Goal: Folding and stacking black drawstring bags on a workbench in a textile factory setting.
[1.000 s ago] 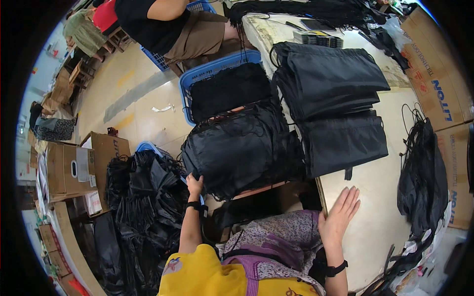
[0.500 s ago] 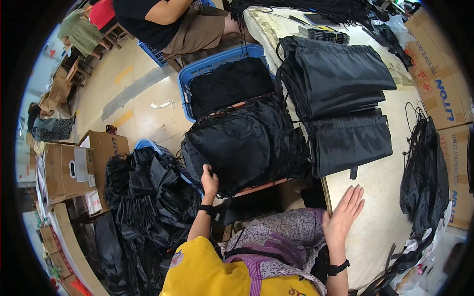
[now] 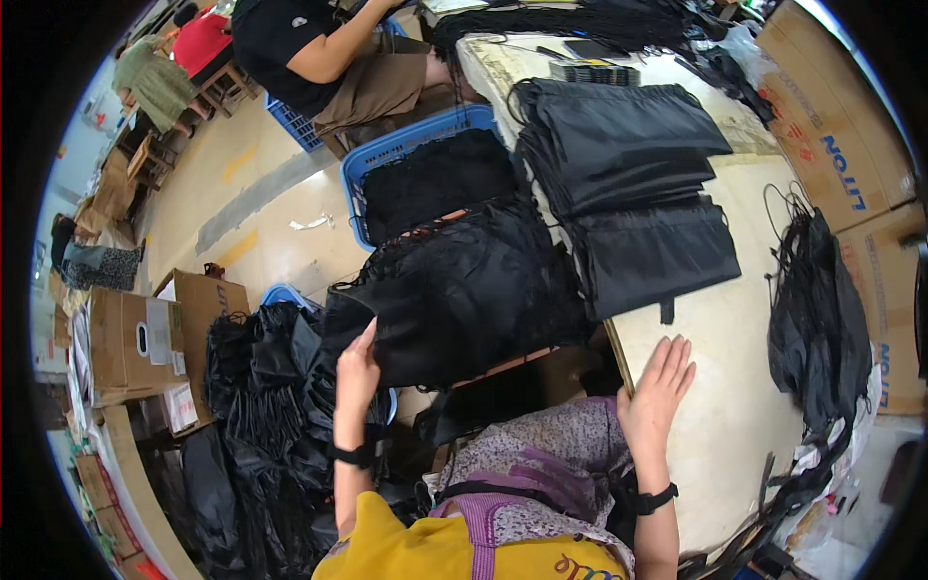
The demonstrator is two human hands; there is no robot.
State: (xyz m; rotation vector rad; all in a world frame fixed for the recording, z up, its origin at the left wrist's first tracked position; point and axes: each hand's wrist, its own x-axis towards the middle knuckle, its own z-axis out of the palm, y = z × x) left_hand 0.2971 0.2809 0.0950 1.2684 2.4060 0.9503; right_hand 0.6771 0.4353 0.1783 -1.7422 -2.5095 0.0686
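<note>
My left hand [image 3: 359,375] is at the near left edge of a black drawstring bag [image 3: 416,324], its fingers closed on the fabric and the index finger lying along it. This bag tops a broad pile of black bags with loose cords along its right side. My right hand [image 3: 657,394] lies flat on the pale tabletop [image 3: 744,387], fingers stretched out and nothing in it. Just beyond it, folded black drawstring bags [image 3: 657,256] are stacked at the table's left edge, a short strap hanging from the front one.
Behind the pile stands a blue basket [image 3: 350,198] of black fabric. More black bags [image 3: 280,387] heap up at my left, beside cardboard boxes [image 3: 130,343]. A bunch of black bags [image 3: 820,319] lies at the table's right side. A person [image 3: 324,58] sits at the far end.
My left hand has moved left and slightly toward me, and the top bag's left edge has shifted left. My right hand stays flat on the table. The view has shifted slightly.
</note>
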